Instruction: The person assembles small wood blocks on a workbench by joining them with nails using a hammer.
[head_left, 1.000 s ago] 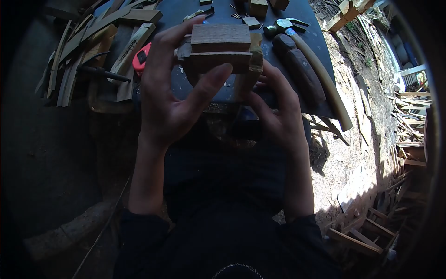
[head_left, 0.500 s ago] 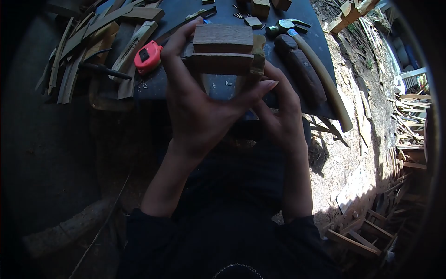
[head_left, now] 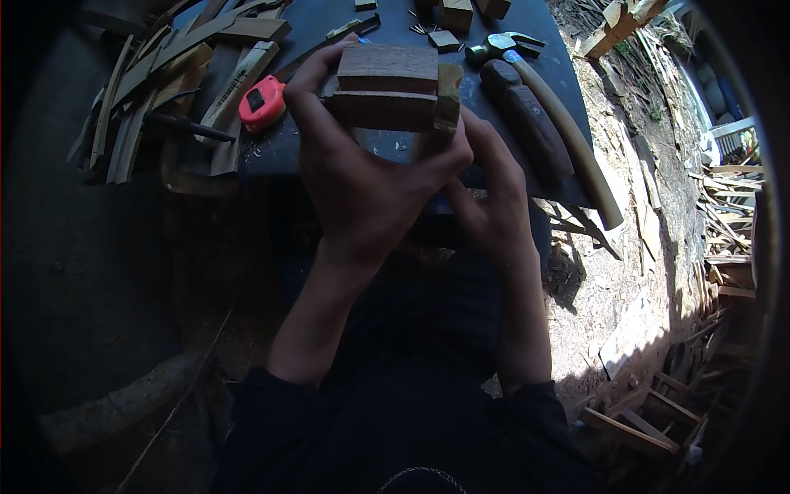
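A small wooden piece built of several blocks (head_left: 387, 70) is held up over the near part of the table, its top board brown and a paler block (head_left: 448, 97) at its right end. My left hand (head_left: 350, 165) is closed around it, fingers along the left side and thumb reaching across toward the lower right. At the right end, my right hand (head_left: 494, 177) grips it too, fingers behind the pale block; its fingertips are partly hidden. The undersides of the blocks cannot be seen.
On the dark table (head_left: 329, 152) lie a red tape measure (head_left: 263, 104), a claw hammer (head_left: 568, 123), a dark wooden tool (head_left: 527, 115), nails (head_left: 420, 30) and small wood blocks (head_left: 454, 15). Wood strips (head_left: 156, 74) pile up at left. Bright, debris-strewn ground (head_left: 634, 247) lies right.
The wooden piece has shifted slightly left. My left thumb, earlier stretched out to the right, is now bent and drawn in near the pale block.
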Tool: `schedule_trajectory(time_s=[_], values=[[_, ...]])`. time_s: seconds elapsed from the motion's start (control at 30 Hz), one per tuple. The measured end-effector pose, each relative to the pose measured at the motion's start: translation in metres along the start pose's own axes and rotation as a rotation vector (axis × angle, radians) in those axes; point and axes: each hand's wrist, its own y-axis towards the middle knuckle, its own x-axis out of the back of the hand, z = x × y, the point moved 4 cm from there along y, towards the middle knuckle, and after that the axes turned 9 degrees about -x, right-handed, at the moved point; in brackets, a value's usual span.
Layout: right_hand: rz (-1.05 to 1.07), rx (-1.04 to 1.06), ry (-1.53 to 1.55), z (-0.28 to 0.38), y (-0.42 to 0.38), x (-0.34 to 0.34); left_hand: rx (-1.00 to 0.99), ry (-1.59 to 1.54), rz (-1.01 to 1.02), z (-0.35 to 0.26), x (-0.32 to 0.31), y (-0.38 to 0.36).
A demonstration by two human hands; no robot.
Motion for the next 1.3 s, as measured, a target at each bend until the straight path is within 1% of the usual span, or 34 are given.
schedule_trajectory(time_s=[0.1, 0.2, 0.3, 0.47, 0.5, 0.57, 0.6, 0.67, 0.8, 0.97, 1.1, 1.17, 1.3], values=[[-0.02, -0.002, 0.001, -0.003, -0.002, -0.003, 0.016, -0.014, 0.003, 0.0, 0.0, 0.001], [-0.053, 0.041, -0.11, 0.004, -0.002, -0.005, 0.064, -0.051, 0.003, 0.003, 0.006, 0.003], [-0.132, 0.104, -0.123, 0.013, 0.0, -0.01, 0.085, -0.17, -0.085, 0.005, 0.011, 0.003], [-0.228, 0.177, -0.091, 0.04, 0.009, -0.012, 0.307, -0.503, -0.215, 0.01, 0.018, 0.008], [-0.231, 0.214, -0.109, 0.044, 0.011, -0.012, 0.353, -0.58, -0.232, 0.01, 0.018, 0.007], [-0.229, 0.315, -0.169, 0.051, 0.012, -0.013, 0.393, -0.647, -0.247, 0.012, 0.017, 0.006], [-0.213, 0.333, -0.199, 0.055, 0.013, -0.013, 0.414, -0.68, -0.255, 0.013, 0.016, 0.005], [-0.18, 0.37, -0.258, 0.063, 0.013, -0.012, 0.433, -0.746, -0.217, 0.022, 0.016, -0.002], [-0.193, 0.335, -0.204, 0.064, 0.015, -0.015, 0.486, -0.801, -0.173, 0.024, 0.015, -0.007], [-0.197, 0.282, -0.174, 0.067, 0.014, -0.018, 0.511, -0.867, -0.211, 0.022, 0.011, -0.016], [-0.282, 0.331, -0.19, 0.07, 0.015, -0.023, 0.489, -0.905, -0.231, 0.02, 0.01, -0.017], [-0.279, 0.36, -0.233, 0.073, 0.015, -0.025, 0.493, -0.95, -0.212, 0.02, 0.007, -0.02], [-0.192, 0.368, -0.335, 0.076, 0.015, -0.022, 0.52, -1.009, -0.18, 0.025, 0.005, -0.028]])
